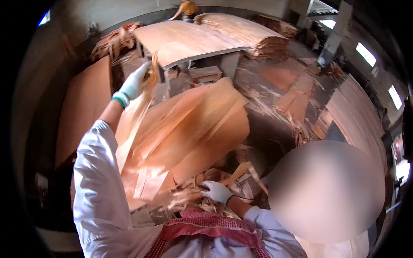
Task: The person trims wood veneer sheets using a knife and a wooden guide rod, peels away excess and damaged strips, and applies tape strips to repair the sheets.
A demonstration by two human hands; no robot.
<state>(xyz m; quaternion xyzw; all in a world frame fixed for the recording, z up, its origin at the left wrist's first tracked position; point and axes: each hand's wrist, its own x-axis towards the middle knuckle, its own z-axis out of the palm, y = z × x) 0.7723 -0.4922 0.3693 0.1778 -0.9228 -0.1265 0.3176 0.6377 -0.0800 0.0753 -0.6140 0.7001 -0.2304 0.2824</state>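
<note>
The left hand [133,84], white-gloved with a green cuff, is grasping a thin wood strip [151,86] at upper left of centre. The right hand [217,192], also gloved, is curling its fingers at lower centre; whether it is gripping anything cannot be told. The wood sheets [198,129] are overlapping mid-frame, their right edge bordering dark floor [269,131]. Scraps [185,198] are crowding the right hand. Farther up, a table [230,64] is bearing a broad panel [183,41], beside a layered stack [270,46]; a person [188,9] is standing behind. Offcuts [297,103] are littering the passage toward the right-hand pile [355,107].
</note>
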